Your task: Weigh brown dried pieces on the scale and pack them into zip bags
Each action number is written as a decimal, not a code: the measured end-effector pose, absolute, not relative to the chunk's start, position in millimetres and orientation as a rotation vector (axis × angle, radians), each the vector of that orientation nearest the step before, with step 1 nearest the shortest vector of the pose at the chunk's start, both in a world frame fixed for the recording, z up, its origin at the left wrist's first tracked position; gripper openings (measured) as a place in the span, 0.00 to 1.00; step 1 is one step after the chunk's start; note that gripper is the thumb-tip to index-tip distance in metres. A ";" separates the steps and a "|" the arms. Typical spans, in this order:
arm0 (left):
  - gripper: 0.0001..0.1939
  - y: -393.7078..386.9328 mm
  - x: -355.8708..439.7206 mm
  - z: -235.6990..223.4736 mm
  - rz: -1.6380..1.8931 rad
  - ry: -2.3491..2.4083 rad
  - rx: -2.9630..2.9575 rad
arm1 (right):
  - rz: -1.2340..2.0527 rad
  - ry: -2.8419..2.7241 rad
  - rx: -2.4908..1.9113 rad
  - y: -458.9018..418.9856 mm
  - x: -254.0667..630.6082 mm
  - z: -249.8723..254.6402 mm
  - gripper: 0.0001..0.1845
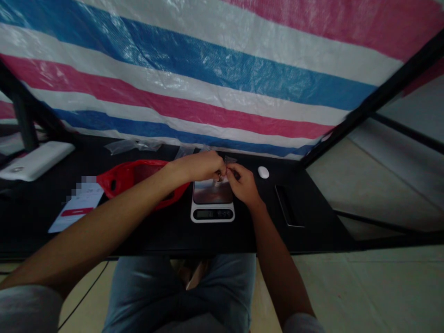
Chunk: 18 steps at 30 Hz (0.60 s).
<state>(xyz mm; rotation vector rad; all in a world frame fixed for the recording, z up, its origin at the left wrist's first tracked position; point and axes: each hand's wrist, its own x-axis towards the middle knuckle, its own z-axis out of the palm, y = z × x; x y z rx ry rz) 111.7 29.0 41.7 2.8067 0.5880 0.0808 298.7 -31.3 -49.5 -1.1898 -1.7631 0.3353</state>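
Note:
My left hand [203,167] and my right hand [243,185] meet above a digital kitchen scale [212,213], pinching a small clear plastic bag [230,159] between them. A small dark-and-metallic item [219,176] shows at my fingertips, but it is too small to name. Both hands hover over the scale's reflective platform without visibly touching it. The scale has a white rim and a dark display panel at the front. A red plastic bag [130,172] lies partly beneath my left forearm.
The black table [312,226] holds a printed sheet [78,208], loose clear plastic film [133,146], a white oval object [263,172] and a white flat box [36,160]. It has a dark rectangular slot [287,206]. A striped tarpaulin [173,69] hangs behind.

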 end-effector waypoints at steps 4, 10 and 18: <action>0.10 34.1 111.7 37.1 0.112 0.545 2.782 | 0.340 -1.765 -1.205 -31.1 299.1 -49.0 0.11; 0.09 36.3 112.0 34.9 0.143 0.469 2.752 | 0.346 -1.755 -1.210 -30.5 300.2 -49.9 0.11; 0.06 34.7 112.4 33.1 0.193 0.488 2.707 | 0.365 -1.740 -1.224 -30.4 300.8 -52.2 0.11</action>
